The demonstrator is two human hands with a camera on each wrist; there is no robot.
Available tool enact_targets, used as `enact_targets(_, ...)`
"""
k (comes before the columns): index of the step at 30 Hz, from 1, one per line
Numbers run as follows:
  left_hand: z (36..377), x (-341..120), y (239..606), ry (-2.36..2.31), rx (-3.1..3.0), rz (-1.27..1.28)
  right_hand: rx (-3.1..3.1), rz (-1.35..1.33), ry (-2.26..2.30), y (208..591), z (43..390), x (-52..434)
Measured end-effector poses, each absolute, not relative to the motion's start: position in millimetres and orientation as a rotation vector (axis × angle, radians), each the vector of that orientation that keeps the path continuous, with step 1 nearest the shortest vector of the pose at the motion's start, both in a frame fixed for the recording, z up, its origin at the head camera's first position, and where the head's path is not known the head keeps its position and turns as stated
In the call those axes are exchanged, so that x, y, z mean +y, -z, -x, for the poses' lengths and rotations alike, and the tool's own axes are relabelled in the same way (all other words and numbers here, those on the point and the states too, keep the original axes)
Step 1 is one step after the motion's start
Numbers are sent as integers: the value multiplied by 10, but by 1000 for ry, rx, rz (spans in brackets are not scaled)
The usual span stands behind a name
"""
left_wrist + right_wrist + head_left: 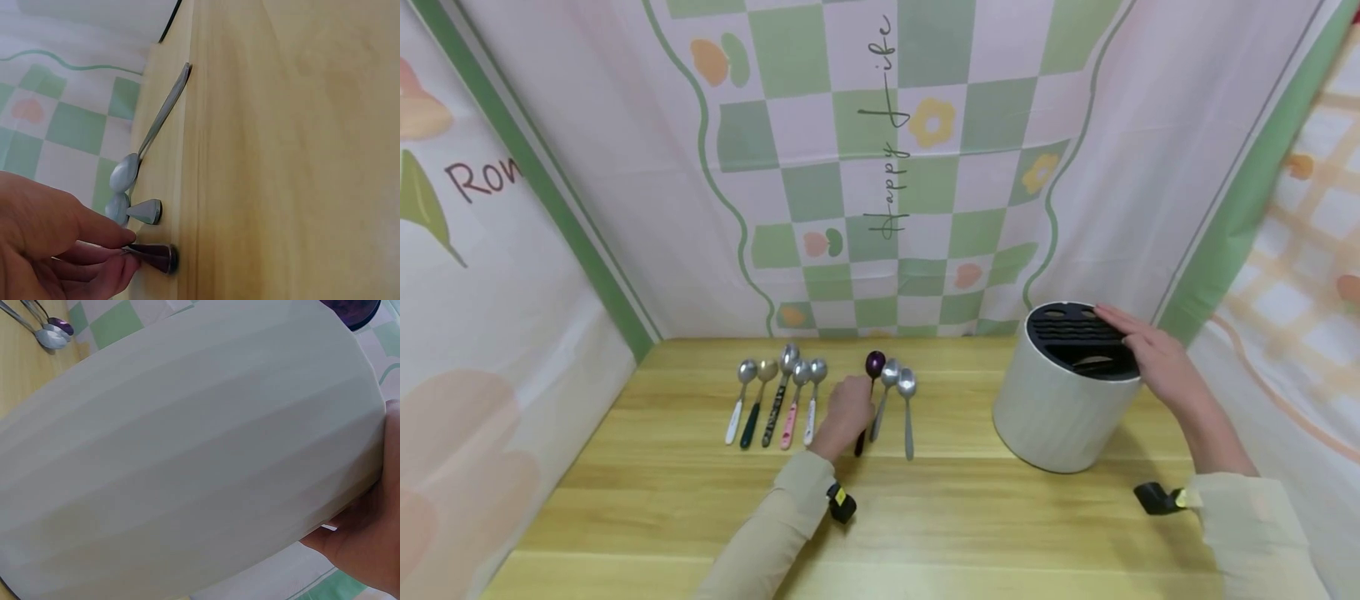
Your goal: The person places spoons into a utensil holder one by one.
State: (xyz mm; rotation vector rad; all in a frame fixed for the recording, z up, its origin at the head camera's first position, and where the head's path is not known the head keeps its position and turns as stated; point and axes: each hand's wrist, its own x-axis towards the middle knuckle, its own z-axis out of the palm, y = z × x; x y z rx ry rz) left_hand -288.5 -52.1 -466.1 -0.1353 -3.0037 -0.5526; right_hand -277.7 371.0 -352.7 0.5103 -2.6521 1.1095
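- Purple-bowled spoon (873,367) lies in the row on the wooden table (655,500), its dark handle under my left hand (846,414).
- From the left wrist view, my left hand's fingers (100,232) curl around that handle and pinch it near its end; the spoon still lies flat on the wood.
- Just right of it lie two plain steel spoons (898,392), close beside each other; five more spoons (778,387) lie in a row to the left, just beside my hand.
- My right hand (1153,354) rests on the black slotted top of the white round holder (1052,408), fingers fairly straight across the slots and palm against the rim.
- The holder stands well apart from the spoons, with bare table between them.
- Bare wood also stretches toward the near edge, while cloth walls close in the back and both sides.
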Motion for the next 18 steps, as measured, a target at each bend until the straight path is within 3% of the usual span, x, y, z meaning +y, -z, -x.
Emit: enact_targets(18, 2979, -697, 4578, 990, -3099, -24, -2671, -498, -1069, 3501, 2782, 3704)
